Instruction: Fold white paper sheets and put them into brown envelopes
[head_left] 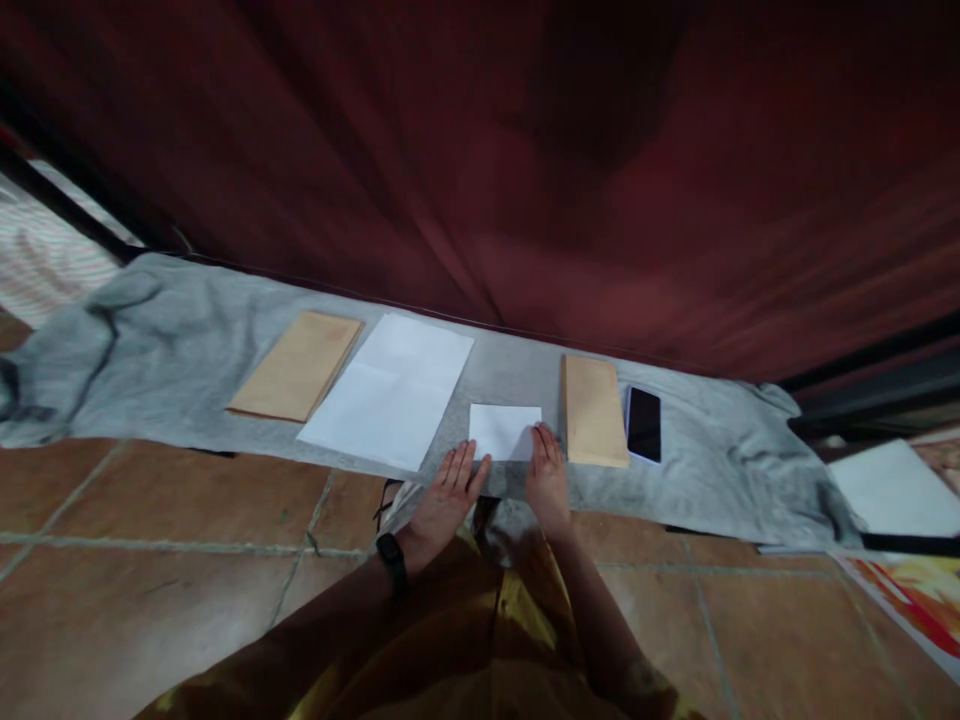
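Note:
A small white rectangle of paper (504, 430), apparently folded, lies flat on a grey cloth (517, 378) in front of me. My left hand (446, 495), with a dark watch on its wrist, rests at the paper's lower left corner, fingers stretched out. At the right edge, the fingertips of my right hand (547, 480) touch the paper, its fingers extended and close together. Neither hand grips anything. To the left lies a larger white sheet (394, 388) with faint creases. Just right of my right hand is a brown envelope-like packet (595, 410).
Another brown packet (298, 365) lies left of the large sheet. A phone (644, 424) with a dark screen lies at the right. Behind the narrow cloth-covered surface hangs a dark red curtain (450, 180). Below is a tiled floor (187, 570); white paper (896, 488) sits at far right.

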